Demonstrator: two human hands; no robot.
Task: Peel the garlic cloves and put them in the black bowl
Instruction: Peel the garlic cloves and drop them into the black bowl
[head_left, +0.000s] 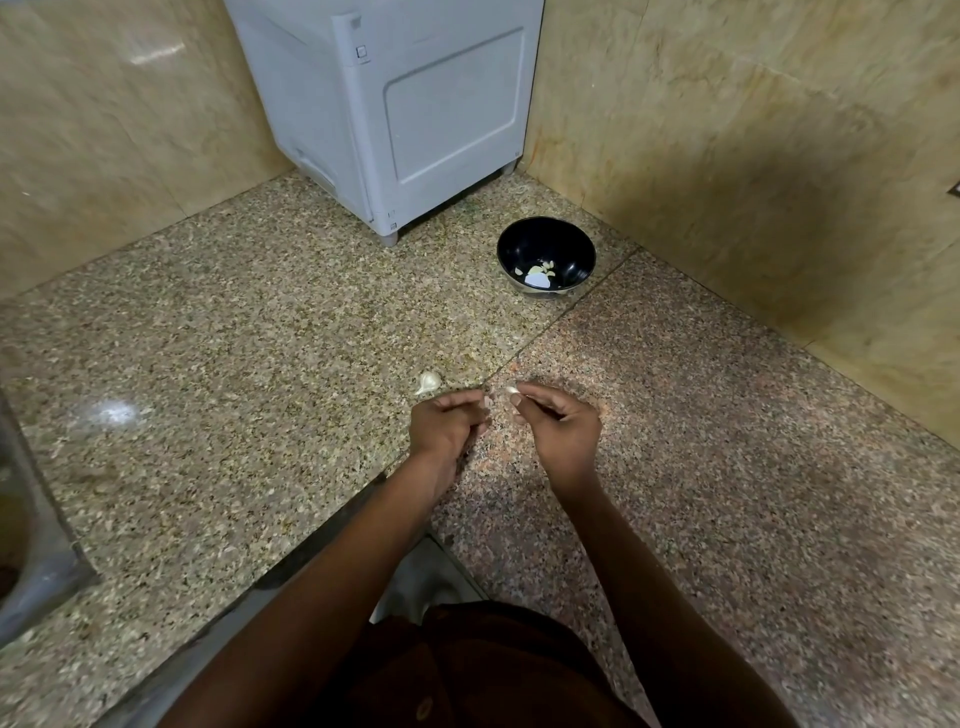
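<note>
Head view: the right hand (563, 428) pinches a pale clove (511, 389) between thumb and fingertips, so its grip is narrow and closed on that clove. The left hand (447, 423) sits just beside it, fingers curled in with a small pale scrap at their tips; I cannot tell whether that scrap is skin pulled off the clove, or whether the grip truly holds it. The two hands are close but apart, low over the speckled worktop (234, 364).

Just beyond the left grip, a little to its left, the rest of the garlic (429, 382) lies on the worktop, untouched. The bowl (545, 257) stands well beyond the right grip, slightly to its right, near the wall corner and a grey appliance (395, 104); a few pale pieces already lie in it.

The step in hand looks like peeling: the clove is held and its skin is being worked loose. Next, I judge, the left fingertips must catch the skin's edge and strip it clear, then the right hand carries the bare clove forward to the bowl
</note>
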